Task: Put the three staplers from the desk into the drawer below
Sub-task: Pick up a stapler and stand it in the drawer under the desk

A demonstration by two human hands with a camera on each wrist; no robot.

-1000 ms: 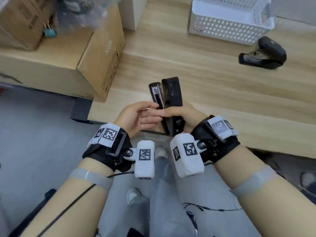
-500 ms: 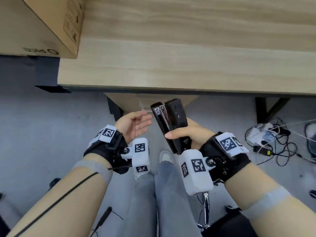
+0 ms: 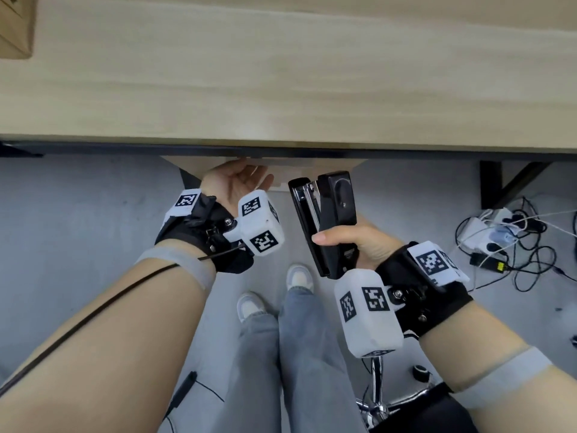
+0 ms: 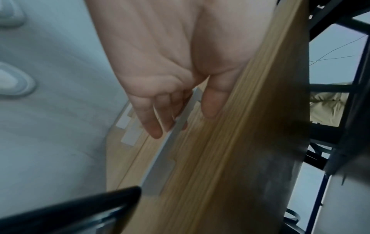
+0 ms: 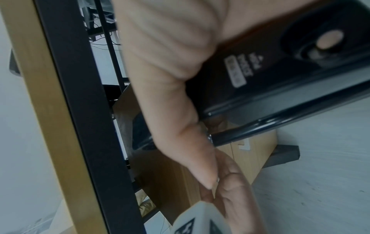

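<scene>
My right hand (image 3: pixel 340 242) grips two black staplers (image 3: pixel 324 223) side by side, held below the desk edge and pointing forward. The right wrist view shows the staplers (image 5: pixel 280 76) close up, with my thumb across them. Palm up and with straight fingers, my left hand (image 3: pixel 249 176) reaches under the desk edge to the wooden drawer unit (image 3: pixel 193 164). In the left wrist view, the fingers (image 4: pixel 154 126) lie at the drawer's silver handle strip (image 4: pixel 174 134); I cannot tell whether they touch it. The drawer front (image 4: pixel 200 158) looks closed. No third stapler is in view.
The wooden desk top (image 3: pixel 281 73) fills the upper view, with a cardboard box corner (image 3: pixel 12 26) at far left. A black desk leg (image 3: pixel 490 182) and tangled cables with a power strip (image 3: pixel 505 239) are at right. My shoes (image 3: pixel 299 276) and a chair base (image 3: pixel 377 401) are below.
My view has tilted down from the desk top. The right hand brought both staplers off the desk and below its edge. The left hand let go of them and reached under to the drawer.
</scene>
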